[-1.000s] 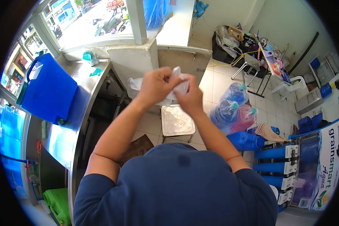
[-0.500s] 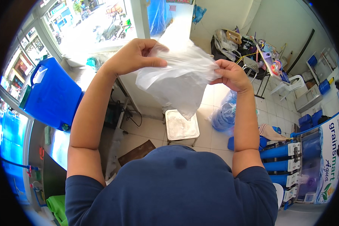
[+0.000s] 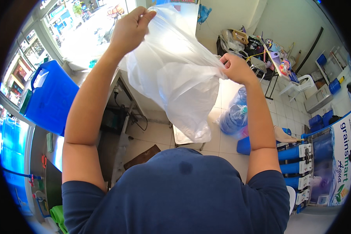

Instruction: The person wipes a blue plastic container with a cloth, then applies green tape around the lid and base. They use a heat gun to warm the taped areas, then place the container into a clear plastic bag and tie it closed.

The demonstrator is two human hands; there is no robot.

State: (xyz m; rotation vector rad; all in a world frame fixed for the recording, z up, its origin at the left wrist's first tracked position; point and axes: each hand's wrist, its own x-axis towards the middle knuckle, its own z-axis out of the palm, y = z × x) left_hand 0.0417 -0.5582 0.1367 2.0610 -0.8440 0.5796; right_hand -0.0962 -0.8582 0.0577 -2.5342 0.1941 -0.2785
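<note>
A thin, clear plastic bag [image 3: 175, 78] hangs stretched between my two hands, its lower corner drooping in front of me. My left hand [image 3: 132, 29] is raised higher and pinches the bag's upper left edge. Gathered plastic at the bag's right side is gripped by my right hand [image 3: 238, 68], its fingers closed. Below the bag, a square white-topped stool [image 3: 180, 136] stands on the floor, mostly covered from sight by the plastic.
A blue water container [image 3: 52, 99] stands on the counter at left. Wrapped blue bottles [image 3: 234, 121] sit on the floor to the right. Farther back are a cluttered table [image 3: 275, 64] and a white plastic chair [image 3: 302, 87]. Blue filter housings [image 3: 296, 167] line the near right.
My left hand has risen up and away with its edge of the bag. The bag has spread wider and hangs lower, now covering much of the stool. My right hand has lifted slightly.
</note>
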